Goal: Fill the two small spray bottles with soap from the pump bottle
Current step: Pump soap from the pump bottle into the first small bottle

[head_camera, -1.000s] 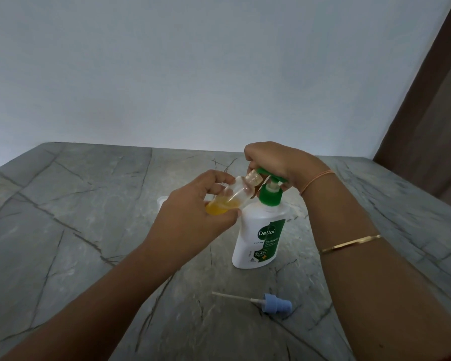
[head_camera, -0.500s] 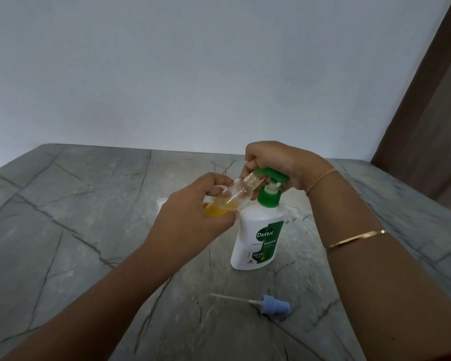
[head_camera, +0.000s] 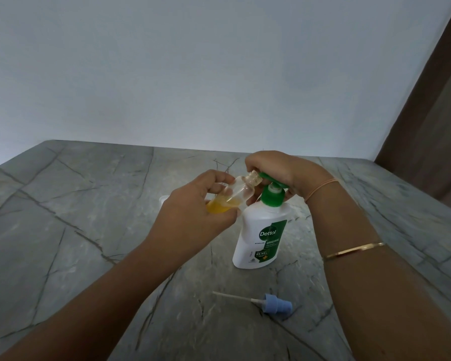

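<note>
- Left grip (head_camera: 193, 217): closed round the small spray bottle (head_camera: 238, 194), thumb and fingers curled about its lower half. Held off the desk, tilted, open neck raised toward the right grip.
- Inside that grip: yellow soap (head_camera: 219, 205) pooled in the low end of the bottle, well short of full; clear plastic above.
- At the neck: green spout of the pump head (head_camera: 271, 198), touching the mouth or just beside it. No flow of soap discernible.
- Right grip (head_camera: 274, 170): curled down over the pump head, fingers wrapped over the top, seemingly pressing.
- Below the right grip: pump bottle (head_camera: 258, 238), white with a green label, upright on the desk (head_camera: 89, 230).
- Nearer the body than both grips: blue spray cap (head_camera: 276, 304) with its dip tube, on its side, well apart from the held bottle.
- Beyond the left grip: a small pale thing (head_camera: 163, 199), mostly hidden, not nameable.
- Step in hand, as a judgement: pumping soap into the first bottle, partway through.
- Next move: further strokes with the narrow neck lined up right under the spout and the tilt shallow enough to avoid spilling. Then levelling off and refitting the blue cap. Second bottle probably not yet filled.
</note>
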{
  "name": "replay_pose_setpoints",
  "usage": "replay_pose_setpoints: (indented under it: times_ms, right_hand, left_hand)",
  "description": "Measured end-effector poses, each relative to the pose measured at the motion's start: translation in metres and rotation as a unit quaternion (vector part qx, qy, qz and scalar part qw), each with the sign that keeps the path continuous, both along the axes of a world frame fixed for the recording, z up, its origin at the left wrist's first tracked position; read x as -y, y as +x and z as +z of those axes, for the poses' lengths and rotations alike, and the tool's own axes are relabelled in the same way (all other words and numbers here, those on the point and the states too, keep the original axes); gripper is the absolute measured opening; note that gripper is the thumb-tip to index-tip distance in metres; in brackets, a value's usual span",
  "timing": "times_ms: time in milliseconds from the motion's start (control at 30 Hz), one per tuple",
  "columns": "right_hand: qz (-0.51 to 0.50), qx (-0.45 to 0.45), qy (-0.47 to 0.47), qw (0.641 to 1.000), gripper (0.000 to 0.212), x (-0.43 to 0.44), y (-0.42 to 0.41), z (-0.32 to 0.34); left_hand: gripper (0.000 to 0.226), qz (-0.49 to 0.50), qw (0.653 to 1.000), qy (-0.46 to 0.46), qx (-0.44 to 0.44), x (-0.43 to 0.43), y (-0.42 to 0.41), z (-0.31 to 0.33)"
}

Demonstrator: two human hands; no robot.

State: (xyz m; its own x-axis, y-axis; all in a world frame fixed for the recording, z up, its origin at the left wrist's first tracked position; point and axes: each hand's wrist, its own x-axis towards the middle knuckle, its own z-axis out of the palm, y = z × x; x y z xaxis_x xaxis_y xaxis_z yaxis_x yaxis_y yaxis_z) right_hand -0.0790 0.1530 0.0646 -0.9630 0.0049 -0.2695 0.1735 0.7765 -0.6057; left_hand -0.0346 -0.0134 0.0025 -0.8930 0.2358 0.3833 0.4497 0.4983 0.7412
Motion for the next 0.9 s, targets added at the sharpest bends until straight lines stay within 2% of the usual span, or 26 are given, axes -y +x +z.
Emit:
replay_pose_setpoints:
  times_ms: [233, 400, 633, 900]
  right_hand:
    - [0.011, 0.002, -0.006, 1.0, 0.019, 0.001, 0.0, 0.005]
    - [0.028, 0.001, 0.042, 0.999, 0.022, 0.003, 0.002, 0.014]
    - [0.021, 0.002, 0.029, 0.999, 0.026, 0.001, 0.003, 0.006]
    - [0.006, 0.002, 0.002, 1.0, 0.022, 0.001, 0.003, 0.001]
  left_hand:
    - [0.042, 0.003, 1.0, 0.003, 0.001, -0.001, 0.001, 0.0]
    - [0.043, 0.004, 1.0, 0.003, 0.012, -0.004, 0.002, 0.002]
    - [0.044, 0.001, 1.0, 0.03, 0.003, -0.002, 0.004, 0.002]
    - [0.044, 0.001, 1.0, 0.015, -0.005, -0.001, 0.002, -0.001]
